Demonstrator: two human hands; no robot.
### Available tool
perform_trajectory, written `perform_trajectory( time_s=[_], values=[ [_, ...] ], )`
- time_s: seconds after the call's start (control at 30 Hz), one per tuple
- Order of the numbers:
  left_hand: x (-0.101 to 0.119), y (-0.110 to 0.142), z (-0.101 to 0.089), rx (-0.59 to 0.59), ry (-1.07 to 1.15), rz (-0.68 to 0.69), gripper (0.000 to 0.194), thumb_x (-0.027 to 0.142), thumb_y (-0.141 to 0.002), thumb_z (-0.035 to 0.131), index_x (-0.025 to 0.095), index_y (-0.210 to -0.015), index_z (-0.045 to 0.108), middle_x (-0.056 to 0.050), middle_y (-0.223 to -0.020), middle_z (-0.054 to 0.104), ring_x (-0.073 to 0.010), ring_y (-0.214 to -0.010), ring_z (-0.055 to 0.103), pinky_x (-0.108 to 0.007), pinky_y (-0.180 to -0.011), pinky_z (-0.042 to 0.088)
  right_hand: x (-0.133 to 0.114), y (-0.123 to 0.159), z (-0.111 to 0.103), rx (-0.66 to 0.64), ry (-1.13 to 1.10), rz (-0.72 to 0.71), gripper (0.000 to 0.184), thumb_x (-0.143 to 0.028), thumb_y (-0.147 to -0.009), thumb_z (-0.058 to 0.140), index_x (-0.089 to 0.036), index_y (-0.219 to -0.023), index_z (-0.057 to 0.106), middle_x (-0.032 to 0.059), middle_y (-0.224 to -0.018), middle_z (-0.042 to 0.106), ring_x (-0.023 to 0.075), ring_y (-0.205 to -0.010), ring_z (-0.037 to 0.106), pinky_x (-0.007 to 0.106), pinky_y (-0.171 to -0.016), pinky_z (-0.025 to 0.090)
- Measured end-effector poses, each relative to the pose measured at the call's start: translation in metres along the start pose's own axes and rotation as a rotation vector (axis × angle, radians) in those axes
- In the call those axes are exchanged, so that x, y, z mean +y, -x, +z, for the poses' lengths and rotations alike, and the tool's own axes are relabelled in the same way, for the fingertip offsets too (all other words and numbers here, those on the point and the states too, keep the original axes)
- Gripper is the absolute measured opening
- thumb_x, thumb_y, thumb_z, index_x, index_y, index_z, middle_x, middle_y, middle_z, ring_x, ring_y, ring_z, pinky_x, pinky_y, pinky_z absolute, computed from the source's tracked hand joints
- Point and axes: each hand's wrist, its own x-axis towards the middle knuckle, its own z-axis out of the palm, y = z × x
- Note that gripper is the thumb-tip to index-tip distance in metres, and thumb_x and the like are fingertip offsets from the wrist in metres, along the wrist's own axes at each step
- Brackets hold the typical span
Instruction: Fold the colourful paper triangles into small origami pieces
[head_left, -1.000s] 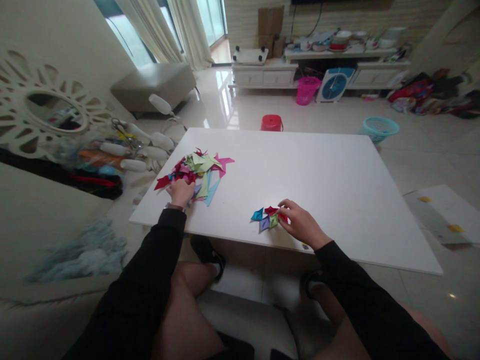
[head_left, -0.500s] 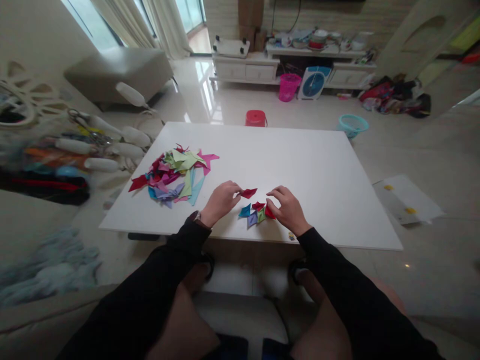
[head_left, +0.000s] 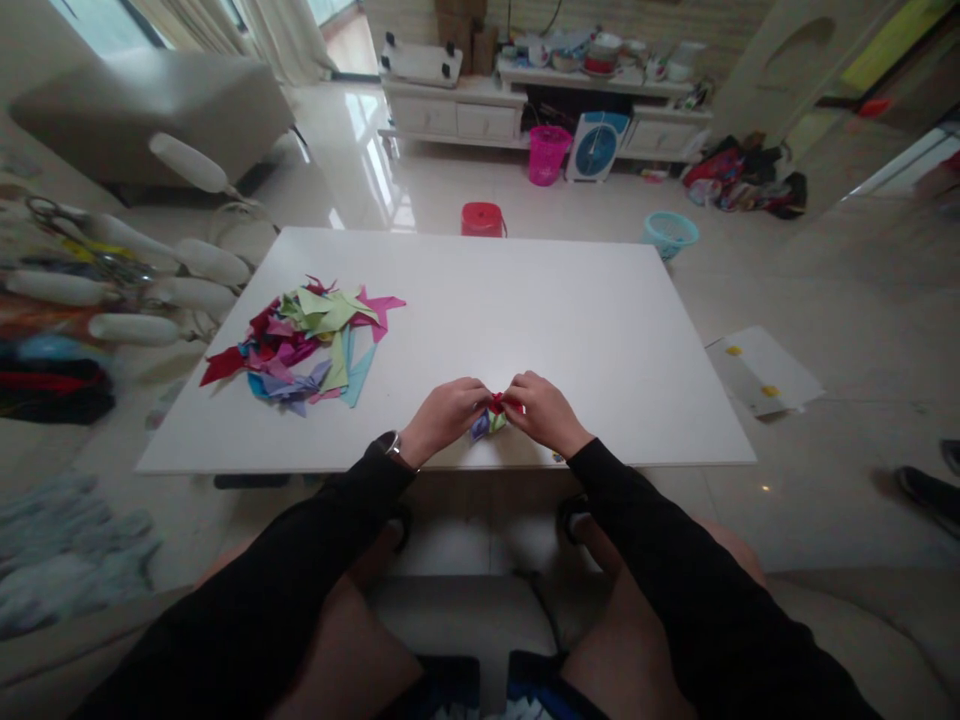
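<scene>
My left hand [head_left: 450, 418], with a watch at its wrist, and my right hand [head_left: 547, 412] meet near the table's front edge. The fingertips of both are closed on a small red folded paper piece [head_left: 496, 403], partly covered by them. Just below the fingers lie a purple folded paper piece [head_left: 479, 428] and a light green one [head_left: 497, 422]. Whatever other small pieces are there is hidden by my hands. Off to the left spreads a pile of colourful folded paper [head_left: 300, 345] in red, pink, green, purple and blue.
The white table [head_left: 510, 300] stretches out in front of me. Beyond it on the floor are a red bucket [head_left: 481, 218], a light blue basket [head_left: 671, 232], a pink bin [head_left: 548, 158] and a blue fan [head_left: 598, 147]. A lamp with white shades [head_left: 187, 163] stands to the left.
My hands have come together, and the right fingers have closed on the red piece the left was holding. The small pieces are now mostly covered. The whole view has shifted.
</scene>
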Motion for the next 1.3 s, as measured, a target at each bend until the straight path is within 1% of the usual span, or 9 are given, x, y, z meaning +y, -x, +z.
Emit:
perform_trajectory(
  time_s=[0.1, 0.2, 0.27, 0.33, 0.43, 0.5, 0.63, 0.83, 1.3],
  values=[
    [0.002, 0.000, 0.000, 0.137, 0.129, -0.088, 0.013, 0.018, -0.090, 0.058, 0.019, -0.095, 0.070, -0.007, -0.096, 0.073, -0.0200, -0.091, 0.068, -0.033, -0.086, 0.052, 0.001, -0.001, -0.002, 0.053, -0.081, 0.072, 0.012, -0.016, -0.092, 0.062, -0.020, -0.082, 0.067, 0.0057, -0.086, 0.063, 0.0204, -0.087, 0.055, 0.033, -0.077, 0.043],
    [0.003, -0.003, 0.000, 0.293, 0.368, -0.285, 0.015, 0.020, -0.083, 0.065, 0.017, -0.098, 0.067, -0.006, -0.096, 0.074, -0.0180, -0.083, 0.069, -0.032, -0.077, 0.056, 0.001, -0.003, -0.004, 0.147, -0.282, 0.203, 0.013, -0.017, -0.090, 0.062, -0.019, -0.078, 0.066, 0.0042, -0.083, 0.063, 0.0181, -0.082, 0.057, 0.031, -0.076, 0.044],
    [0.003, -0.005, 0.002, 0.291, 0.570, -0.397, 0.019, 0.022, -0.079, 0.070, 0.016, -0.097, 0.067, -0.008, -0.097, 0.074, -0.0190, -0.083, 0.071, -0.032, -0.075, 0.057, 0.002, -0.004, -0.005, 0.195, -0.460, 0.304, 0.013, -0.020, -0.088, 0.063, -0.019, -0.076, 0.066, 0.0032, -0.080, 0.065, 0.0167, -0.077, 0.058, 0.031, -0.073, 0.045],
    [0.002, -0.007, 0.005, 0.244, 0.778, -0.471, 0.025, 0.028, -0.076, 0.076, 0.015, -0.096, 0.069, -0.010, -0.100, 0.075, -0.0211, -0.087, 0.072, -0.035, -0.080, 0.059, 0.003, -0.006, -0.005, 0.216, -0.626, 0.394, 0.014, -0.027, -0.086, 0.065, -0.019, -0.075, 0.067, 0.0025, -0.078, 0.067, 0.0163, -0.074, 0.059, 0.030, -0.071, 0.046],
    [0.003, -0.007, 0.010, 0.217, 1.060, -0.530, 0.035, 0.035, -0.074, 0.082, 0.014, -0.100, 0.069, -0.011, -0.103, 0.075, -0.0227, -0.094, 0.073, -0.041, -0.089, 0.059, 0.005, -0.008, -0.003, 0.204, -0.826, 0.478, 0.019, -0.035, -0.081, 0.069, -0.019, -0.074, 0.069, 0.0014, -0.073, 0.069, 0.0159, -0.071, 0.059, 0.031, -0.072, 0.046],
    [0.005, -0.006, 0.012, 0.217, 1.168, -0.549, 0.039, 0.037, -0.073, 0.084, 0.014, -0.100, 0.067, -0.010, -0.102, 0.075, -0.0225, -0.095, 0.074, -0.043, -0.092, 0.058, 0.005, -0.009, 0.000, 0.179, -0.941, 0.512, 0.022, -0.040, -0.078, 0.072, -0.018, -0.075, 0.070, 0.0013, -0.072, 0.069, 0.0153, -0.069, 0.059, 0.031, -0.071, 0.046],
    [0.008, -0.004, 0.013, 0.214, 1.199, -0.525, 0.042, 0.034, -0.070, 0.088, 0.015, -0.100, 0.066, -0.009, -0.100, 0.076, -0.0226, -0.095, 0.074, -0.043, -0.095, 0.057, 0.002, -0.009, 0.004, 0.145, -1.060, 0.542, 0.027, -0.044, -0.073, 0.077, -0.017, -0.075, 0.072, 0.0020, -0.072, 0.070, 0.0152, -0.068, 0.059, 0.030, -0.069, 0.046],
    [0.006, -0.004, 0.014, 0.213, 1.207, -0.501, 0.041, 0.030, -0.068, 0.089, 0.015, -0.099, 0.068, -0.010, -0.101, 0.076, -0.0226, -0.094, 0.074, -0.043, -0.096, 0.056, 0.001, -0.009, 0.005, 0.156, -1.061, 0.543, 0.025, -0.042, -0.072, 0.077, -0.017, -0.073, 0.072, 0.0017, -0.071, 0.070, 0.0150, -0.068, 0.059, 0.030, -0.071, 0.046],
    [0.007, -0.006, 0.013, 0.227, 1.320, -0.585, 0.039, 0.026, -0.066, 0.088, 0.013, -0.097, 0.068, -0.008, -0.098, 0.076, -0.0201, -0.091, 0.073, -0.041, -0.095, 0.056, 0.000, -0.008, 0.002, 0.157, -1.056, 0.553, 0.023, -0.040, -0.073, 0.078, -0.018, -0.076, 0.074, 0.0026, -0.072, 0.071, 0.0158, -0.069, 0.061, 0.031, -0.072, 0.047]
  ],
)
